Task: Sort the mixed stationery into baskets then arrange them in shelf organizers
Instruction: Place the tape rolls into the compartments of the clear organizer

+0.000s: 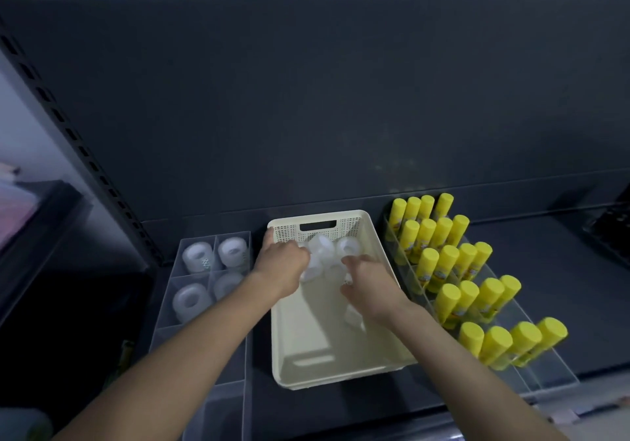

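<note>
At the far end of the basket [324, 377], the left hand [281, 265] is curling fingers round tape rolls [324, 249], likely light, stiff, slippery, best gripped across the rim; the right hand [371, 292] is hiding its grip.

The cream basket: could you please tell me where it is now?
In the head view the cream basket sits mid-shelf, between the clear tape organizer on its left and the yellow glue sticks on its right.
</note>
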`<state>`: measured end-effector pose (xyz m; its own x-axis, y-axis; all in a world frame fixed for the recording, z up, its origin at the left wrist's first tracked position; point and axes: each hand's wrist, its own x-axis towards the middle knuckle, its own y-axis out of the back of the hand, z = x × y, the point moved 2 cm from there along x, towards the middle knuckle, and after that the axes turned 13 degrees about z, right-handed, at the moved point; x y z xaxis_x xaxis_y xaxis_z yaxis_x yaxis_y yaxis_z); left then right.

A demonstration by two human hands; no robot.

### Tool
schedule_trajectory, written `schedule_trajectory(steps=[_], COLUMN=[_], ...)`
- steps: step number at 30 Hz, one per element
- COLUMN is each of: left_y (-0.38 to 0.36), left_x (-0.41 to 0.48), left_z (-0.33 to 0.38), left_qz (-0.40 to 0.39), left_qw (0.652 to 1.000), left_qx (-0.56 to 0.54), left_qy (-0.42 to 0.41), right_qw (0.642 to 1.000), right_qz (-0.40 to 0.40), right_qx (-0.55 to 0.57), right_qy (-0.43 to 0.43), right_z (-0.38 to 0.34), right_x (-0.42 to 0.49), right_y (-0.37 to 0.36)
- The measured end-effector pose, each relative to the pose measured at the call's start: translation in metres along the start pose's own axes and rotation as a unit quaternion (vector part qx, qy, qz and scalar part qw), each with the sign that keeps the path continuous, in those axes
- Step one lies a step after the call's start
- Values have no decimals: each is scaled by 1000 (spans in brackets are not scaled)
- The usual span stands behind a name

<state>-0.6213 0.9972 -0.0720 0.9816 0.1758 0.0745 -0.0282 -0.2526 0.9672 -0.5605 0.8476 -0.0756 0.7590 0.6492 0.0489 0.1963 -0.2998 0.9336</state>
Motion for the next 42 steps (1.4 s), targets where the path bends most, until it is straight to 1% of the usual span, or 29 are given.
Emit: schedule_trajectory(steps=[3, 5, 7, 9, 11, 14, 15, 18, 20, 22, 25, 29, 31, 35, 37, 40, 42], left_y=[3, 5, 4, 2, 2, 4, 4, -3, -9, -15, -21, -24, -24, -23, -21, -14, -5], left_x=[-7, -17, -25, -30, -31, -28, -27, -21, -17, -14, -12, -11, -10, -12, -13, -11, -10], left_z=[3, 2, -1, -4, -5, 4, 9, 24, 30, 33, 34, 37, 37, 38, 39, 35, 29], left_qz=[4, -6, -37, -30, 11, 59, 59, 23, 3, -17, -36, -28, -22, -30, -28, -9, 24], left_qw=[998, 992, 979, 965, 949, 931, 926, 911, 909, 921, 943, 947, 947, 956, 959, 957, 957], left_qx=[-48, -117, -195, -261, -314, -358, -369, -401, -403, -379, -324, -310, -309, -280, -272, -275, -275], left_qy=[-32, -45, -48, -30, 1, 47, 62, 97, 104, 89, 69, 77, 84, 79, 79, 91, 96], right_qw=[1000, 1000, 1000, 999, 999, 999, 999, 998, 997, 997, 999, 999, 998, 995, 994, 996, 997], right_qz=[1, -2, -11, -22, -25, -17, -17, -31, -38, -35, -30, -16, -6, 47, 52, 5, -57], right_qx=[0, -2, -6, -13, -17, -22, -25, -47, -59, -54, -20, 21, 30, 63, 79, 70, 2], right_qy=[5, 11, 22, 35, 44, 47, 46, 35, 35, 30, -13, -46, -50, -54, -48, -60, -55], right_z=[3, 3, 3, 2, 3, 4, 5, 5, 4, 3, 4, 3, 3, 1, 1, 2, 0], right_x=[3, 4, 4, 3, 1, 0, 0, -4, -8, -11, -12, -15, -17, -22, -24, -25, -26], right_y=[-1, -1, 0, 1, 3, 7, 8, 9, 4, -1, -2, -1, 0, 8, 11, 14, 14])
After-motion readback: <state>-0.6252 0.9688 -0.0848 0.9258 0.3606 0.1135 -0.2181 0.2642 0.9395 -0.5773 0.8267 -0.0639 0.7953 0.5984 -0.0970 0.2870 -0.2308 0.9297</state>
